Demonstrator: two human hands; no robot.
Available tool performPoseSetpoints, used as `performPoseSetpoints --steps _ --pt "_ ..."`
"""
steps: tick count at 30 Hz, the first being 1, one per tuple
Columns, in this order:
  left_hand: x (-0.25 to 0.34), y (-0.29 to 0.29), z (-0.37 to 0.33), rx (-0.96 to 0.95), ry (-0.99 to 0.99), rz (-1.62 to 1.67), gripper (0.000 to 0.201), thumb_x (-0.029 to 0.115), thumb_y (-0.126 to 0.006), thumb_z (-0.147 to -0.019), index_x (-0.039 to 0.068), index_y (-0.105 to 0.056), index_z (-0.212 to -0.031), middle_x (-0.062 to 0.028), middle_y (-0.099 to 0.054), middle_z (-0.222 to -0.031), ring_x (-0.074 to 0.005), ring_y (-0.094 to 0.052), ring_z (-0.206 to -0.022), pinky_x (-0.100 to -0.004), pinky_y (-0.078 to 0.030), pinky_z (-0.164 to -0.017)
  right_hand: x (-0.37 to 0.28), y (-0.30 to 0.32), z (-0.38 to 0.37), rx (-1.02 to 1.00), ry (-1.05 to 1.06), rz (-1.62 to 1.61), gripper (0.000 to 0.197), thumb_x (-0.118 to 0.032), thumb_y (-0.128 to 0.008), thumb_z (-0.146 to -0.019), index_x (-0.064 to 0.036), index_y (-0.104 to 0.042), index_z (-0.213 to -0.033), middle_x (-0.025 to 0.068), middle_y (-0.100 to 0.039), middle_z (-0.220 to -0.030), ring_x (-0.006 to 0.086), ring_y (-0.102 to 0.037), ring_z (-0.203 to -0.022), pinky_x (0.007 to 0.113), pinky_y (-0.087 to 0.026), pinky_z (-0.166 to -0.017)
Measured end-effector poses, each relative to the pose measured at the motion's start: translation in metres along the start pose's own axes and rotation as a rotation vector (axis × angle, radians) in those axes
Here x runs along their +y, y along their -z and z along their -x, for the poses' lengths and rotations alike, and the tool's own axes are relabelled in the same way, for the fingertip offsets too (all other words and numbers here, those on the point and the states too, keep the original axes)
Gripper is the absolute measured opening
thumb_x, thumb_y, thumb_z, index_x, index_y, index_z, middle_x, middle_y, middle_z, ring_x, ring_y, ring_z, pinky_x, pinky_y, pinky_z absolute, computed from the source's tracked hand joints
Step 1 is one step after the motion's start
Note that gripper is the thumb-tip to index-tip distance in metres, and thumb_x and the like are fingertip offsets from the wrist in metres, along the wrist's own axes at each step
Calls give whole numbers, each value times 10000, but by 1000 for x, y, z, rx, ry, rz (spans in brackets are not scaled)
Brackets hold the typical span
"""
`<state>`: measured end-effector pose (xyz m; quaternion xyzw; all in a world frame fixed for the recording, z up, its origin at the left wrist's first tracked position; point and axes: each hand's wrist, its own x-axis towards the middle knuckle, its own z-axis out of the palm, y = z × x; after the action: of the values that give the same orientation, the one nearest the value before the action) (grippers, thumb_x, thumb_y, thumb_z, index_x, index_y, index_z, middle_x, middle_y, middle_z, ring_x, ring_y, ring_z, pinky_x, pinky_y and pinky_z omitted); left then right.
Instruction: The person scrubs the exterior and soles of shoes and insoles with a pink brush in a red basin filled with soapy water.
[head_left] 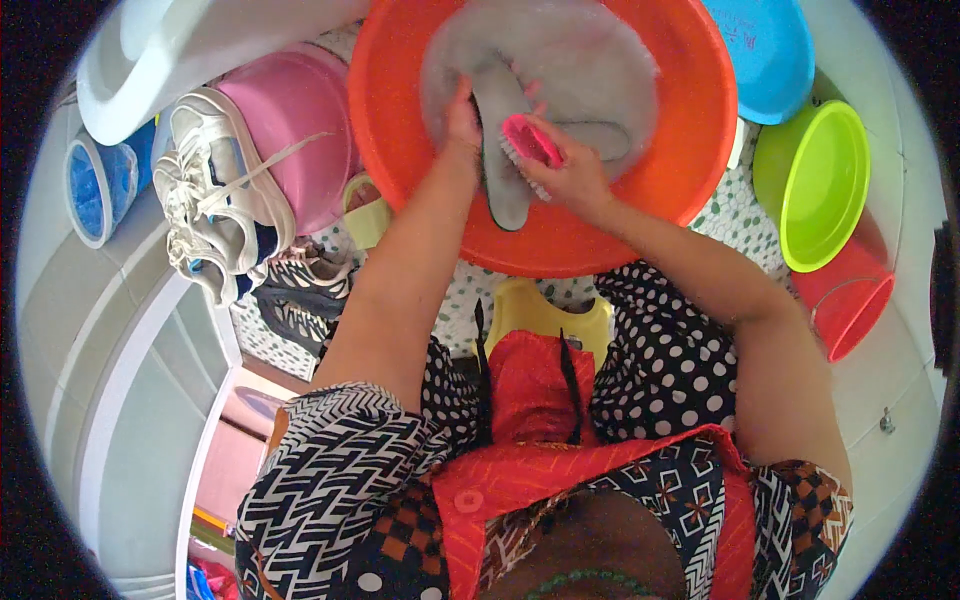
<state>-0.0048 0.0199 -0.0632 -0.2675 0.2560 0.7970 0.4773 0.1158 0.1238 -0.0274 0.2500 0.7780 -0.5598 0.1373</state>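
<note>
A long grey shoe insole (500, 100) is held upright over the large orange basin (695, 120), its lower end near the rim closest to me. My left hand (463, 118) grips it by the left edge, with fingertips showing at its right side. In my right hand (578, 178) is a pink scrub brush (533, 140) with white bristles, which lie against or very close to the insole's right edge. Cloudy grey water (600, 50) fills the basin's bottom. A second grey insole (600, 138) lies in this water, partly hidden behind my right hand.
Left of the basin, white sneakers (225, 190) lean on a pink tub (290, 130), above dark patterned shoes (300, 290). A yellow stool (520, 305) stands between my knees. Blue (765, 60), lime green (825, 185) and red containers (850, 305) line the right wall.
</note>
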Motion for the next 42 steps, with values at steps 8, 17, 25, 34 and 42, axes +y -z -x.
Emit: performPoseSetpoints --steps 8,17,25,34,42 --pt "-14 -23 -4 215 62 -197 529 502 -470 -832 87 -503 -1158 -108 -559 -1108 -320 -515 -1008 -472 -406 -871 -3 6 -75 258 101 151 461 -344 -622 -751 -173 -552 -1174 132 -641 -945 251 -623 -841 344 -481 -733" --pt "-31 -38 -1 311 221 -339 434 252 -503 -720 8 -533 -1077 -172 -602 -983 -327 -579 -807 -460 -459 -771 11 19 -124 494 146 405 459 -390 -569 -787 -164 -530 -1185 146 -633 -924 324 -598 -820 408 -466 -709" --pt "-11 4 -19 -151 295 -134 515 308 -384 -756 -25 -486 -1136 -210 -586 -1018 -310 -586 -789 -427 -484 -706 6 65 -139 497 6 664 481 -331 -551 -817 -132 -463 -1246 150 -633 -873 304 -606 -760 381 -476 -647" --pt "24 38 -21 265 48 -292 545 388 -402 -829 10 -447 -1218 -164 -574 -1089 -318 -573 -917 -432 -452 -828 20 13 -41 205 247 52 579 -284 -647 -767 -107 -440 -1278 101 -595 -1088 195 -575 -987 291 -440 -847" --pt "-17 -13 -10 127 -5 -167 651 577 -385 -848 46 -449 -1220 -145 -547 -1135 -312 -532 -1017 -452 -407 -900 -13 8 -34 151 68 38 505 -279 -649 -755 -112 -516 -1212 109 -615 -1041 179 -588 -951 288 -453 -814"
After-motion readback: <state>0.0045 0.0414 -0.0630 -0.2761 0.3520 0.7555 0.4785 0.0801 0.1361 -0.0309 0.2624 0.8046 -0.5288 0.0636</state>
